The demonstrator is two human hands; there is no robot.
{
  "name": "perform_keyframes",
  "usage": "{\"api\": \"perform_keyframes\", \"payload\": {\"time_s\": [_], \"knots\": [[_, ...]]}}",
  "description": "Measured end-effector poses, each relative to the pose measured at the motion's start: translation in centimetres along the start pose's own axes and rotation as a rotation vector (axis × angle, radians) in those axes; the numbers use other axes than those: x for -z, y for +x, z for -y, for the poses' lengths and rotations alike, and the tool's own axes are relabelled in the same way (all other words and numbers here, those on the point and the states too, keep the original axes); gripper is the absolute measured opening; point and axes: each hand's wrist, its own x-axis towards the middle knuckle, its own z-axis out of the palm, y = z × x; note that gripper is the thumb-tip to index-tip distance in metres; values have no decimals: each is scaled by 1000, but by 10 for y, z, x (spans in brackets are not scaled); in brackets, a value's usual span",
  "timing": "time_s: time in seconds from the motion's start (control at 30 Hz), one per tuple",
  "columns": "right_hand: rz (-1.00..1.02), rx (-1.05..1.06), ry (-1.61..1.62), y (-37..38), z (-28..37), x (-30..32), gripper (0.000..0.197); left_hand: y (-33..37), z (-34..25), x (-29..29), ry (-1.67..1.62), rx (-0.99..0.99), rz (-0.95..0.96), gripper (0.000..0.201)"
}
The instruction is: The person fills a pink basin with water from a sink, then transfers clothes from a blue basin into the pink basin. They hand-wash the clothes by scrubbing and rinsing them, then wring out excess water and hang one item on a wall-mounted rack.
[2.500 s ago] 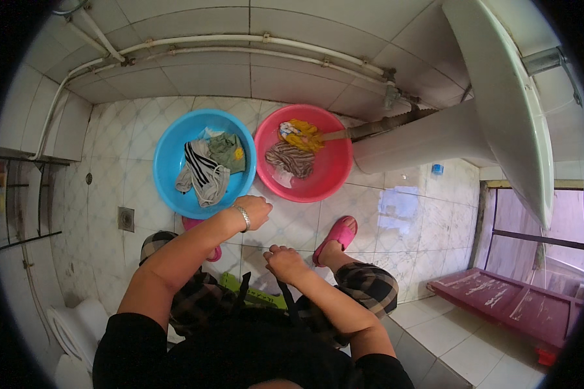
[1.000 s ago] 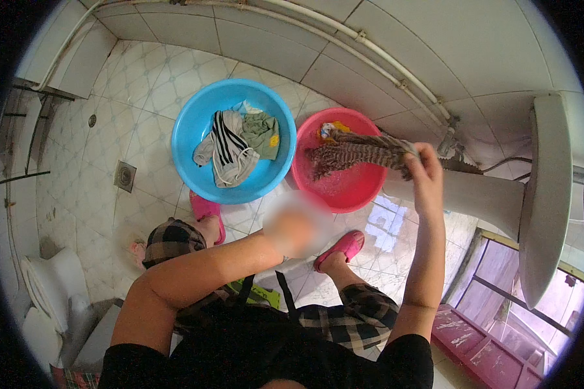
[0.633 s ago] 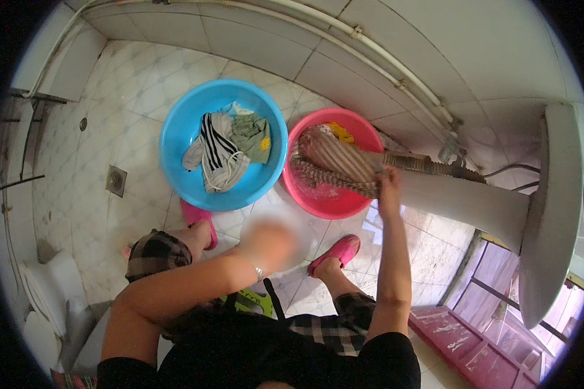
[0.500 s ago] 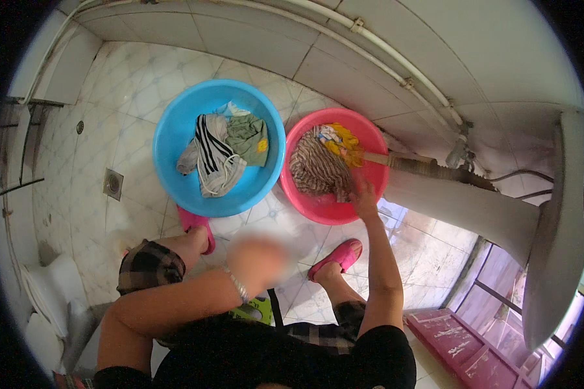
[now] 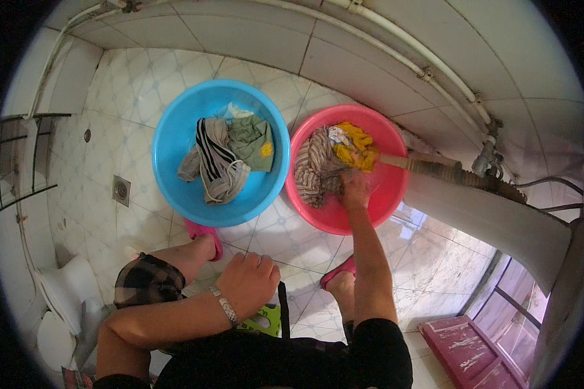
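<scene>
My right hand (image 5: 355, 190) reaches down into the pink basin (image 5: 396, 194), its fingers closed on the edge of a brown-and-white striped garment (image 5: 311, 168). A yellow cloth (image 5: 353, 139) and a small white patterned piece lie beside that garment. My left hand (image 5: 250, 282), a beaded bracelet on its wrist, is held curled above my lap; no object shows in it. To the left of the pink basin stands a blue basin (image 5: 169, 185). It holds grey shorts with black stripes (image 5: 214, 155), a green garment (image 5: 248, 139) and a white piece.
A ribbed hose (image 5: 435, 170) extends over the pink basin's right rim. Pipes (image 5: 396, 39) run along the tiled wall. A floor drain (image 5: 121, 190) lies at left, above a white toilet (image 5: 65, 292). My feet wear pink slippers (image 5: 337, 272). A dark pink panel (image 5: 467, 350) stands lower right.
My right hand has moved from the pink basin's lower right rim into the basin, onto the striped garment, which is now bunched differently. My left hand stays curled above my lap.
</scene>
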Motion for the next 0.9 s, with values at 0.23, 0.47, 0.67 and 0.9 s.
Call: {"api": "perform_keyframes", "payload": {"time_s": [0.23,0.47,0.67,0.9], "knots": [[167,-183,90,-26,2,-59,31,14,0,2,-141,-88,23,14],[19,39,398,-69,8,147,30,68,10,12,-83,81,155,39],[-395,286,786,-153,62,343,22,124,11,15,-469,85,-417,76],[-642,387,1316,-227,65,387,22,128,16,51,-571,2,-621,60]]}}
